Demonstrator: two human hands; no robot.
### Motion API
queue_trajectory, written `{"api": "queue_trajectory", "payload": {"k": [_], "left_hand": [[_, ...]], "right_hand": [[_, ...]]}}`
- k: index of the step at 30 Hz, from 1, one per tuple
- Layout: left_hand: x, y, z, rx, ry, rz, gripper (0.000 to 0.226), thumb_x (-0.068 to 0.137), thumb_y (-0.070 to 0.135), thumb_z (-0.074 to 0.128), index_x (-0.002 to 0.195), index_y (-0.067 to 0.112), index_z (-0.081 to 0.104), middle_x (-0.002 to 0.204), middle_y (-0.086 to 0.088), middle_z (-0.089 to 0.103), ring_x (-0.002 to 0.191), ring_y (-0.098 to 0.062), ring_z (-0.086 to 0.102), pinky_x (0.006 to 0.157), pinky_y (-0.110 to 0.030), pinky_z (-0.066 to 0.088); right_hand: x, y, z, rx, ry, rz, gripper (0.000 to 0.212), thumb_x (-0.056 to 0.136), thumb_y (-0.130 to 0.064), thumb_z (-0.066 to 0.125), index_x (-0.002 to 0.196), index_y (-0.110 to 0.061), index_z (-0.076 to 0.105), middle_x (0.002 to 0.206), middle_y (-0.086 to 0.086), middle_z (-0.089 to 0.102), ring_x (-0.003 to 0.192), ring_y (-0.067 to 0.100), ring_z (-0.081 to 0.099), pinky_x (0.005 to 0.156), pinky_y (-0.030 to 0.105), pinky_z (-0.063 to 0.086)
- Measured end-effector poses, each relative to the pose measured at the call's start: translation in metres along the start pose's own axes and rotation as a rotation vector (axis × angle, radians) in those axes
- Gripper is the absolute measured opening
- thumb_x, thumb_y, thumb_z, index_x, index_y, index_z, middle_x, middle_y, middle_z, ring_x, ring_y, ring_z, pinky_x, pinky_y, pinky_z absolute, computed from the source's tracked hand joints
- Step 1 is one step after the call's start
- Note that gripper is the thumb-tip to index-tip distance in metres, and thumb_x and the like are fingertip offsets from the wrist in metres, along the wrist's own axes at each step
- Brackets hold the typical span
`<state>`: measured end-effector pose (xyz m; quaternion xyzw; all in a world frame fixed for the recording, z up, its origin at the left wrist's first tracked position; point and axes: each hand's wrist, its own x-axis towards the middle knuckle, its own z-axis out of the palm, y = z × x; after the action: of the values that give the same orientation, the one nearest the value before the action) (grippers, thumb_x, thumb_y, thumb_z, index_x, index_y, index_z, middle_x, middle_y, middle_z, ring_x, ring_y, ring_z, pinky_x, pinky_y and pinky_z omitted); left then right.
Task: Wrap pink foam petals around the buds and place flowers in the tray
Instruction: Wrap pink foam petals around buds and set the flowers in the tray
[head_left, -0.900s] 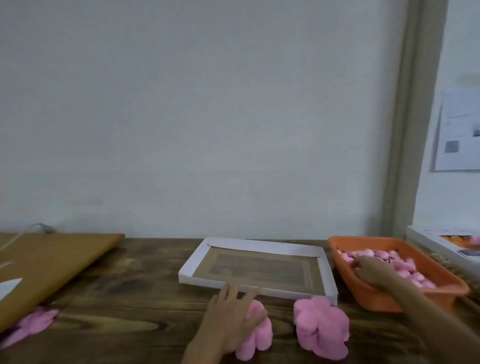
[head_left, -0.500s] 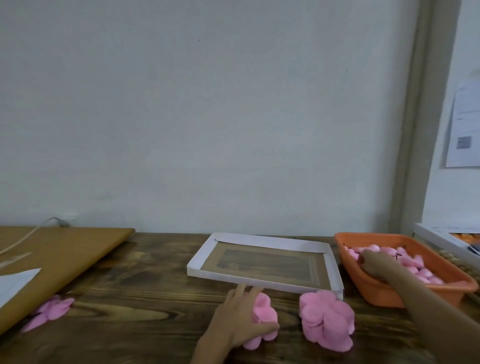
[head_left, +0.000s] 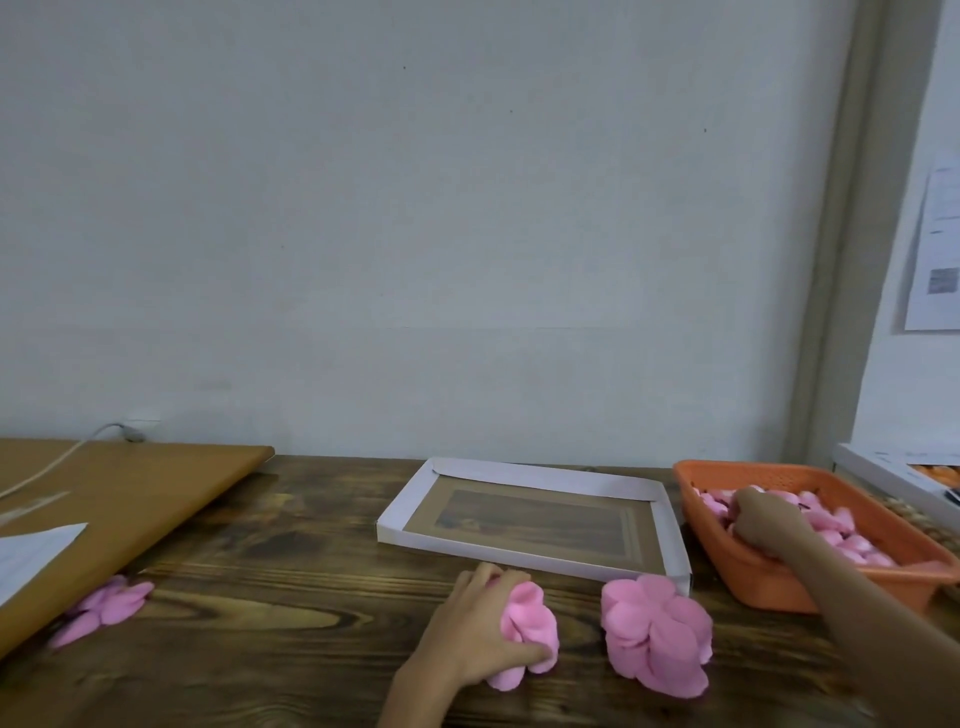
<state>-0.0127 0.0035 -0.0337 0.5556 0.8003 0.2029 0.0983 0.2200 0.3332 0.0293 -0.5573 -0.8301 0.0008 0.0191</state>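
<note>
- Three lots of pink foam petals lie on the dark wooden table (head_left: 260, 571); all three are outside the white tray (head_left: 519, 560), which sits flat at the middle of the table with its low card walls upright.
- Nearest the camera, the left hand (head_left: 467, 629) lies knuckles up; its fingers and thumb curl round the held petal stack (head_left: 527, 618), fingers over the far side and thumb under the near side; the stack rests on the table just in front of the tray's near wall.
- Just right of it, apart from it and untouched, stands the second petal stack (head_left: 657, 634); its top overlaps the tray's near right corner in this view; whether the two touch cannot be told.
- Well to the left lies the third petal heap (head_left: 106, 610), spread flat against the edge of a brown board (head_left: 119, 499); a white sheet (head_left: 31, 551) and a pale cable (head_left: 47, 465) lie on that board.
- Just right of the tray stands the orange basket (head_left: 769, 587), holding a heap of pink pieces (head_left: 852, 543); the right hand (head_left: 763, 519) reaches into it, back of the hand up, fingertips buried among the pieces; whether it grips one cannot be told.
- Writing: a printed notice (head_left: 937, 249) hangs at the right edge of the view; it carries lines of print and a dark square block low down, all too blurred to read; a white box (head_left: 883, 467) behind the basket bears print too small to make out.
</note>
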Motion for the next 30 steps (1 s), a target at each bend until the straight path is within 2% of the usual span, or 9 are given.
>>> {"api": "queue_trajectory", "payload": {"k": [5,8,10,14,17,18,21,25,30], "left_hand": [[0.003,-0.002,0.004,0.005,0.000,0.004,0.082,0.073,0.068,0.070,0.147,0.046,0.042,0.144,0.014,0.042,0.131,-0.011,0.041,0.104,-0.041,0.047],[0.004,-0.003,0.004,0.018,0.002,0.011,0.081,0.075,0.068,0.069,0.148,0.045,0.041,0.145,0.013,0.042,0.131,-0.012,0.041,0.105,-0.042,0.047],[0.005,-0.003,0.003,0.010,-0.010,0.016,0.083,0.075,0.071,0.067,0.148,0.044,0.041,0.148,0.014,0.041,0.134,-0.013,0.041,0.108,-0.045,0.046],[0.012,-0.018,-0.008,-0.219,0.106,-0.026,0.072,0.091,0.079,0.048,0.154,0.045,0.038,0.156,0.022,0.031,0.145,-0.009,0.034,0.118,-0.042,0.038],[0.024,-0.044,-0.022,-0.138,0.298,-0.049,0.040,0.108,0.051,0.041,0.148,0.047,0.043,0.160,0.014,0.029,0.148,-0.012,0.035,0.116,-0.038,0.040],[0.028,-0.053,-0.025,-0.038,0.302,-0.062,0.039,0.111,0.039,0.042,0.149,0.047,0.042,0.163,0.010,0.027,0.153,-0.016,0.029,0.117,-0.040,0.039],[0.039,-0.073,-0.029,0.236,0.185,-0.124,0.052,0.111,0.020,0.042,0.157,0.042,0.035,0.170,0.003,0.019,0.159,-0.023,0.016,0.120,-0.044,0.036],[0.041,-0.079,-0.033,0.251,0.071,-0.122,0.068,0.105,0.003,0.046,0.159,0.041,0.031,0.170,0.002,0.021,0.157,-0.022,0.022,0.121,-0.049,0.037],[0.041,-0.072,-0.027,0.289,0.041,-0.111,0.067,0.108,0.008,0.042,0.163,0.042,0.025,0.174,-0.002,0.014,0.160,-0.026,0.015,0.126,-0.050,0.027]], "right_hand": [[0.007,0.003,0.004,0.024,0.012,-0.002,0.045,0.099,-0.035,0.061,0.143,-0.028,0.057,0.141,0.007,0.057,0.124,0.027,0.060,0.104,0.041,0.051],[0.008,0.004,0.007,0.038,-0.031,-0.011,0.056,0.104,-0.035,0.052,0.157,-0.025,0.040,0.156,0.011,0.041,0.136,0.030,0.052,0.111,0.044,0.044],[0.008,0.005,0.005,0.064,-0.032,-0.023,0.055,0.104,-0.033,0.050,0.158,-0.028,0.039,0.157,0.010,0.040,0.136,0.031,0.051,0.112,0.045,0.044],[0.007,0.005,0.006,0.119,-0.007,0.003,0.052,0.105,-0.028,0.052,0.155,-0.018,0.041,0.152,0.015,0.049,0.133,0.033,0.055,0.111,0.043,0.045],[0.002,0.004,0.005,0.184,0.030,-0.015,0.043,0.107,-0.023,0.050,0.149,-0.013,0.049,0.148,0.017,0.055,0.129,0.033,0.058,0.110,0.041,0.045],[0.001,0.004,0.004,0.190,0.040,-0.026,0.040,0.108,-0.022,0.049,0.146,-0.012,0.051,0.145,0.017,0.057,0.127,0.033,0.059,0.108,0.040,0.046],[-0.001,0.007,0.006,0.226,0.081,-0.028,0.035,0.109,-0.026,0.046,0.137,-0.006,0.054,0.131,0.016,0.067,0.113,0.030,0.067,0.102,0.043,0.050],[-0.001,0.009,0.010,0.311,0.160,0.004,0.025,0.109,-0.025,0.043,0.118,-0.006,0.056,0.110,0.015,0.074,0.099,0.030,0.070,0.092,0.042,0.051],[0.000,0.001,0.011,0.362,0.277,0.005,0.018,0.106,-0.021,0.049,0.116,-0.007,0.053,0.099,0.015,0.073,0.087,0.032,0.069,0.082,0.045,0.056]]}}
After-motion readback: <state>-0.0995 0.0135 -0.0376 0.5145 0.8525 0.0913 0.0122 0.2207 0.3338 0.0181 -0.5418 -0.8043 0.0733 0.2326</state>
